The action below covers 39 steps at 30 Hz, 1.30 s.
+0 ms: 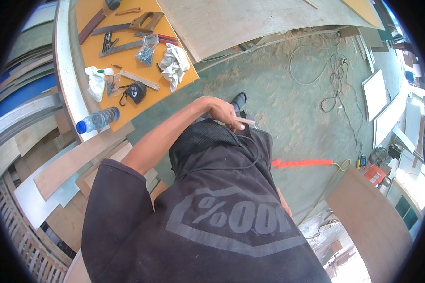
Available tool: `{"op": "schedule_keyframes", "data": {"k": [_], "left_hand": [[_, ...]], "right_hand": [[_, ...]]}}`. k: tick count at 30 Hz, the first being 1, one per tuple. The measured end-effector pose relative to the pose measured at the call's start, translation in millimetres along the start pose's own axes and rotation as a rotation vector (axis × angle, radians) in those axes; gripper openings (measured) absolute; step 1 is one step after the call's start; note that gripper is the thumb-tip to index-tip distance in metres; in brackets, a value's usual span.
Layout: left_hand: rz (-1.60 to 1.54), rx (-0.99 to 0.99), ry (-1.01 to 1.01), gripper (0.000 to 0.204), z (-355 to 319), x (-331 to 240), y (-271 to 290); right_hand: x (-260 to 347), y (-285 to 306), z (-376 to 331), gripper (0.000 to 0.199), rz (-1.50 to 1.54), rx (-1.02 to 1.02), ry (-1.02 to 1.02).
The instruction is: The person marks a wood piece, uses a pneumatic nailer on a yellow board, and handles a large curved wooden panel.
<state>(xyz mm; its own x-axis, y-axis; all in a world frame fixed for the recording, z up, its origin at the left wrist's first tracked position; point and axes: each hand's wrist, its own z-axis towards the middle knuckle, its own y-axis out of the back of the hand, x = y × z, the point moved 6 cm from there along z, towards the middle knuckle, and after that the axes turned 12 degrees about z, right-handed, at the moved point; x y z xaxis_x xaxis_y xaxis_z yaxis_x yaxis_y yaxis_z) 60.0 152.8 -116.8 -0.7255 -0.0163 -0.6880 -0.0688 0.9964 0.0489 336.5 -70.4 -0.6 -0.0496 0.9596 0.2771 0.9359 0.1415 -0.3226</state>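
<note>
My left hand (220, 113) is raised in front of my waist with its fingers closed around a thin pale stick (244, 121) that points right. Below it are my black shirt (212, 212) and a black mesh garment (200, 139). Only a sliver of my right arm (283, 203) shows beside the shirt; the right hand is hidden. The toe of my dark shoe (239, 100) rests on the green floor just beyond the left hand.
An orange worktop (127, 96) at the upper left carries a hand saw (132, 24), a metal square (120, 47), a bag of screws (146, 52), a white rag (174, 63), a black tape measure (136, 92) and a water bottle (98, 120). A plywood sheet (250, 21) lies beyond. Cables (333, 80) and an orange coiled hose (302, 163) cross the floor.
</note>
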Motion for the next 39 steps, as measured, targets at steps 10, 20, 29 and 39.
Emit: {"op": "schedule_keyframes", "data": {"k": [10, 20, 29, 39], "left_hand": [[0.116, 0.08, 0.066, 0.043, 19.5, 79.8, -36.8], [-0.193, 0.042, 0.146, 0.032, -89.0, 114.0, -71.5], [-1.129, -0.308, 0.147, 0.012, -75.4, 152.4, -234.6], [-1.235, -0.802, 0.345, 0.019, -45.4, 99.7, -330.6]], "right_hand": [[11.4, 2.2, 12.2, 0.028, 0.021, -0.04, 0.08], [98.3, 20.4, 39.6, 0.022, -0.299, 0.045, 0.251], [161.9, -45.1, 77.6, 0.025, -0.892, 0.027, 0.456], [211.3, -78.5, 110.8, 0.025, -1.384, 0.153, 0.904]]}}
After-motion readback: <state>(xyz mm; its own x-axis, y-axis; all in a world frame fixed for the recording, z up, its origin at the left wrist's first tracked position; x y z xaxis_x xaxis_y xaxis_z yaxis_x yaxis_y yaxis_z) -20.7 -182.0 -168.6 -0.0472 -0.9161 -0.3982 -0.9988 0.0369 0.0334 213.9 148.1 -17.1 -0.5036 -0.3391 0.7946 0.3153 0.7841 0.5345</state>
